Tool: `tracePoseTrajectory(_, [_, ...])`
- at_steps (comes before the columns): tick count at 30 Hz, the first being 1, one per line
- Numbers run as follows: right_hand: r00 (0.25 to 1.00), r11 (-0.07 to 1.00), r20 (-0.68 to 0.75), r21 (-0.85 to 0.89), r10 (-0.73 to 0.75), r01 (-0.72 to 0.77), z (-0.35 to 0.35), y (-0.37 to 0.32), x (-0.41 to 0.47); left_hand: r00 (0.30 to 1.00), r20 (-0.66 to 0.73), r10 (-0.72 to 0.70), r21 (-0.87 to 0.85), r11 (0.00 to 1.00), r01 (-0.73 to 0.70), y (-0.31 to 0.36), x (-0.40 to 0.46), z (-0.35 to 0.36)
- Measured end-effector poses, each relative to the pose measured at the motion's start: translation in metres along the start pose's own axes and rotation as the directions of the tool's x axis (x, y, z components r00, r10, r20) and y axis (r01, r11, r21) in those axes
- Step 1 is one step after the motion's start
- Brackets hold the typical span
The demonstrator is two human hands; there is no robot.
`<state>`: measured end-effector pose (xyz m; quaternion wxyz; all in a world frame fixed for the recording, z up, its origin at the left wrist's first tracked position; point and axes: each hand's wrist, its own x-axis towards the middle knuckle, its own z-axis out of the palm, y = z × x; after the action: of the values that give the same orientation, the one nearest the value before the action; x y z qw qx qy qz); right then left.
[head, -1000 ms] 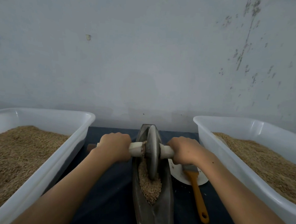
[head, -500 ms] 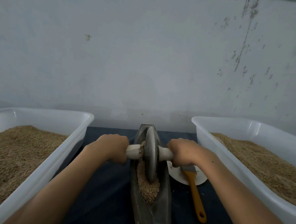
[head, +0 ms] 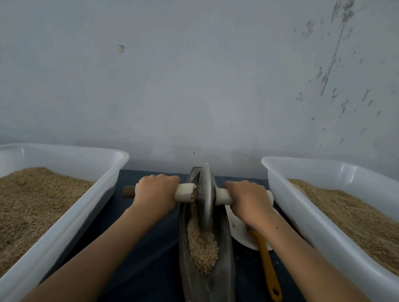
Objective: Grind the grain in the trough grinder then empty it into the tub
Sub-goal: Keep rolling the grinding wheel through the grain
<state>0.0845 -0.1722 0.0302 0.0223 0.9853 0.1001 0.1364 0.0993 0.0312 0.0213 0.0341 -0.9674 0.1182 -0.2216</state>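
Observation:
A dark boat-shaped metal trough [head: 222, 279] lies lengthwise on the dark cloth between two tubs, with tan grain [head: 203, 248] heaped in its channel. A grey metal grinding wheel [head: 205, 197] stands upright in the trough's far half, on a pale wooden axle handle [head: 185, 195]. My left hand [head: 155, 193] grips the axle left of the wheel. My right hand [head: 249, 199] grips it right of the wheel. The left tub [head: 75, 213] and the right tub [head: 306, 216] are white plastic and hold grain.
A white dish [head: 238, 231] lies right of the trough under my right forearm, with an orange-handled brush [head: 268, 270] resting across it. A grey scuffed wall [head: 197, 81] rises close behind the table.
Both hands have rolled the wheel away from me along the trough, from its middle toward the far end. More grain now shows in the near part of the channel.

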Motion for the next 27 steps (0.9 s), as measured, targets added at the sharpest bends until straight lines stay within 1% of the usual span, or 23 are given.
tracePoseTrajectory(1, [0.999,1.0,0.04,0.006,0.001,-0.001,-0.001,0.001,0.0,1.0,0.016,0.007,0.02,1.0,-0.007,0.001,0.001,-0.002])
tracePoseTrajectory(2, [0.995,1.0,0.102,0.003,-0.003,0.003,-0.004,0.002,0.0,0.998,0.065,0.013,0.034,0.999,-0.016,0.001,0.001,-0.004])
tracePoseTrajectory(3, [0.985,1.0,0.169,-0.008,-0.014,0.016,-0.007,0.003,0.0,0.99,0.143,0.018,0.038,0.999,-0.024,0.0,0.002,-0.007])
tracePoseTrajectory(6, [0.94,0.997,0.336,-0.021,-0.063,0.074,-0.018,0.004,-0.001,0.927,0.375,0.018,0.001,1.0,-0.019,-0.002,0.002,-0.015])
tracePoseTrajectory(8, [0.908,0.997,0.413,0.003,-0.071,0.077,-0.024,0.004,-0.003,0.884,0.467,0.022,-0.04,0.999,-0.004,-0.004,0.0,-0.018])
tracePoseTrajectory(9, [0.894,0.997,0.441,0.022,-0.071,0.068,-0.025,0.004,-0.003,0.872,0.489,0.027,-0.05,0.999,-0.003,-0.004,0.0,-0.019])
tracePoseTrajectory(11, [0.884,0.997,0.462,0.049,-0.074,0.058,-0.024,0.005,-0.003,0.874,0.485,0.025,-0.036,0.999,-0.009,-0.002,0.001,-0.019])
tracePoseTrajectory(14, [0.913,0.998,0.403,0.041,-0.063,0.051,-0.02,0.006,-0.002,0.918,0.396,-0.005,0.013,1.0,0.0,0.0,0.001,-0.017])
tracePoseTrajectory(17, [0.973,0.999,0.229,-0.022,-0.032,0.038,-0.013,0.001,0.001,0.967,0.254,-0.022,0.001,1.0,0.022,0.0,0.001,-0.01])
tracePoseTrajectory(19, [0.994,1.0,0.113,-0.027,-0.008,0.011,-0.008,-0.001,0.001,0.993,0.115,-0.033,-0.005,0.999,0.033,0.001,0.001,-0.005])
tracePoseTrajectory(21, [0.997,1.0,0.079,-0.018,0.002,0.0,-0.006,-0.002,0.0,1.0,-0.002,-0.028,0.01,1.0,0.028,0.002,-0.001,-0.001])
tracePoseTrajectory(22, [0.997,1.0,0.08,-0.022,0.0,0.001,-0.006,-0.002,-0.001,1.0,-0.022,-0.02,0.012,1.0,0.021,0.002,-0.002,0.0])
tracePoseTrajectory(23, [0.997,1.0,0.082,-0.027,-0.003,0.005,-0.007,-0.002,-0.002,1.0,-0.01,-0.013,0.009,1.0,0.014,0.002,-0.001,0.001])
tracePoseTrajectory(24, [0.996,0.999,0.09,-0.035,-0.008,0.011,-0.007,-0.002,-0.002,0.999,0.031,-0.01,0.003,1.0,0.01,0.001,-0.001,0.0])
tracePoseTrajectory(27, [0.982,0.997,0.188,-0.067,-0.031,0.044,-0.014,-0.001,-0.002,0.971,0.24,-0.004,0.005,1.0,0.003,-0.002,0.002,-0.008])
